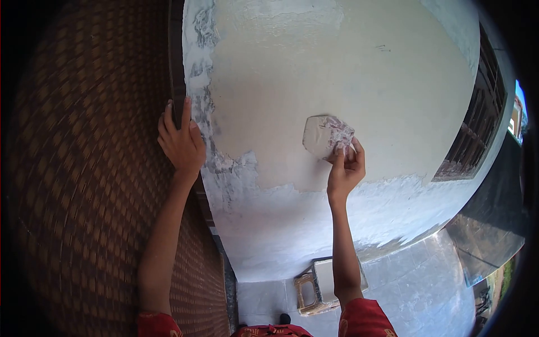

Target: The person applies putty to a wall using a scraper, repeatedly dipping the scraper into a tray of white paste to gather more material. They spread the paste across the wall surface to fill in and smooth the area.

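Observation:
My right hand (347, 171) pinches a thin, flat scraper-like piece (321, 136) by its lower right side. This piece is pale, with smeared, whitish-brown marks near my fingers, and lies against or just in front of the wall. Beige coating (269, 95) covers much of the wall's upper part, with a ragged lower edge above a whiter surface. Over at the wall's left edge, my left hand (184, 143) rests with its fingers spread, beside a dark frame, and nothing shows in it.
Woven brown panelling (84, 168) runs down the left side. Below the wall, a stool (306, 292) with a pale tray or board (324, 278) on it stands on grey floor tiles (404, 281). A dark slatted window (477, 118) is at the right.

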The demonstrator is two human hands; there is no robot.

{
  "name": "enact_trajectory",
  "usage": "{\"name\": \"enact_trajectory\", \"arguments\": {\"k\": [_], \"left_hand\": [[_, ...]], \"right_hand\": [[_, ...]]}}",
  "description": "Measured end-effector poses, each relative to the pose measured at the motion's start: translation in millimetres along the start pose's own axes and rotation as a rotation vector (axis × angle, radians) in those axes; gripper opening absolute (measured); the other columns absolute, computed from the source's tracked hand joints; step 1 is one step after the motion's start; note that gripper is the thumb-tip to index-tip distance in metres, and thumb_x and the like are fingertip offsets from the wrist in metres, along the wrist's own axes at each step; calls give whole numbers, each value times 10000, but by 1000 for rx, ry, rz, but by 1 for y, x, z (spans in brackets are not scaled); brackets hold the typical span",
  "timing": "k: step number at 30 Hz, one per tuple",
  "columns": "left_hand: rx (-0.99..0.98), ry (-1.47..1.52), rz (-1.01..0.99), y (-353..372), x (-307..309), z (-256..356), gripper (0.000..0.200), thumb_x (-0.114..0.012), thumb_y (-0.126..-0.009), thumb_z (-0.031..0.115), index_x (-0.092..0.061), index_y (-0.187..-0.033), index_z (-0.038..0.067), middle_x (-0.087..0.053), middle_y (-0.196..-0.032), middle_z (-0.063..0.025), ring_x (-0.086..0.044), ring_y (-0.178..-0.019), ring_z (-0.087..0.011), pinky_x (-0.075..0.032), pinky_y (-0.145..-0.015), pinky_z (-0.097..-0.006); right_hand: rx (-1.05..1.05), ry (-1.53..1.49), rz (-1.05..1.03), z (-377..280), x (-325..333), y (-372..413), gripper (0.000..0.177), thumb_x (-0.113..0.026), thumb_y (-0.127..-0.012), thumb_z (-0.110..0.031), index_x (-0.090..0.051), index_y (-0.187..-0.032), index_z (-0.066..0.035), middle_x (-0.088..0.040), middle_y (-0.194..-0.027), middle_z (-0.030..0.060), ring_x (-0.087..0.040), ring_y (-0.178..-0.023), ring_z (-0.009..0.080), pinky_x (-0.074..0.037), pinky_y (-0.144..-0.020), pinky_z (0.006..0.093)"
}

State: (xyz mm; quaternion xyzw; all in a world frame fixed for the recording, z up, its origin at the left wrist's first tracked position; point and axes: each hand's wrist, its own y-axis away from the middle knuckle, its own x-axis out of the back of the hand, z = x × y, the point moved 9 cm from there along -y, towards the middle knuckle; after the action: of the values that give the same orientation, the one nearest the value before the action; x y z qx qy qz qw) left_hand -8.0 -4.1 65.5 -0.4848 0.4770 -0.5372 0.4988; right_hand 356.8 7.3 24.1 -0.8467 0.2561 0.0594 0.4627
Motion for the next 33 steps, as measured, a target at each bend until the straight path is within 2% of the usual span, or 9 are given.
{"name": "enact_trajectory", "arguments": {"k": [3, 12, 16, 18, 19, 23, 26, 28, 33], "left_hand": [[-2, 14, 6, 0, -1, 0, 470, -295, -992, 252, -421, -1437, 170, -406, -1393, -209, -420, -1224, -396, -361, -941, -512], [9, -14, -23, -1, -1, 0, 475, -292, -989, 253, -422, -1437, 167, -403, -1397, -209, -419, -1224, -395, -356, -946, -506], [14, -19, -9, 0, -3, -2, 477, -297, -986, 252, -418, -1440, 168, -402, -1398, -209, -416, -1226, -399, -350, -955, -509], [13, 21, -4, 1, -3, -1, 478, -302, -985, 256, -418, -1439, 166, -403, -1397, -212, -415, -1225, -402, -345, -960, -513], [36, 38, 22, 1, -4, -4, 481, -309, -968, 273, -448, -1428, 245, -402, -1411, -177, -416, -1207, -393, -362, -925, -503], [11, 31, -13, 2, 0, 1, 471, -305, -989, 252, -417, -1439, 171, -396, -1402, -211, -411, -1228, -396, -348, -950, -516], [25, 5, -31, 0, -3, -2, 468, -306, -990, 246, -416, -1440, 181, -381, -1416, -201, -398, -1235, -391, -349, -945, -514], [39, 30, -12, 1, -5, -8, 473, -335, -964, 262, -452, -1422, 270, -385, -1424, -170, -412, -1210, -403, -360, -924, -513], [55, 47, 4, 4, -6, -8, 472, -336, -963, 264, -453, -1421, 281, -386, -1424, -164, -409, -1213, -408, -357, -921, -529]], "right_hand": [[-51, -73, 97, -3, 23, -14, 336, -559, -926, -4, -483, -1246, 62, -665, -977, 143, -632, -875, 142, -522, -772, 267], [72, 49, -179, -3, -25, 6, 316, -574, -909, -3, -529, -1219, 41, -686, -946, 132, -628, -876, 106, -518, -694, 236], [-10, -41, 120, -7, 32, -21, 346, -549, -925, 1, -475, -1259, 54, -663, -1011, 172, -639, -907, 157, -522, -770, 263], [10, -60, 105, -19, 25, -15, 352, -548, -927, 2, -464, -1264, 56, -659, -1011, 175, -638, -899, 159, -521, -775, 262], [31, -72, 101, -23, 21, -9, 358, -548, -928, 3, -454, -1270, 57, -656, -1012, 179, -637, -890, 161, -520, -781, 261], [127, 33, -212, -33, -71, 58, 345, -633, -846, 21, -574, -1184, -13, -688, -894, 149, -672, -816, 153, -571, -650, 274], [240, 71, -347, -29, -126, 96, 372, -618, -837, 22, -567, -1201, -34, -687, -962, 175, -704, -840, 260, -588, -676, 317], [192, 93, -299, -28, -123, 85, 353, -643, -836, 20, -580, -1182, -12, -691, -920, 145, -678, -829, 156, -583, -684, 274], [61, 5, 5, -28, -35, 28, 305, -569, -902, 16, -545, -1206, 22, -677, -962, 170, -658, -829, 160, -572, -687, 286]]}}
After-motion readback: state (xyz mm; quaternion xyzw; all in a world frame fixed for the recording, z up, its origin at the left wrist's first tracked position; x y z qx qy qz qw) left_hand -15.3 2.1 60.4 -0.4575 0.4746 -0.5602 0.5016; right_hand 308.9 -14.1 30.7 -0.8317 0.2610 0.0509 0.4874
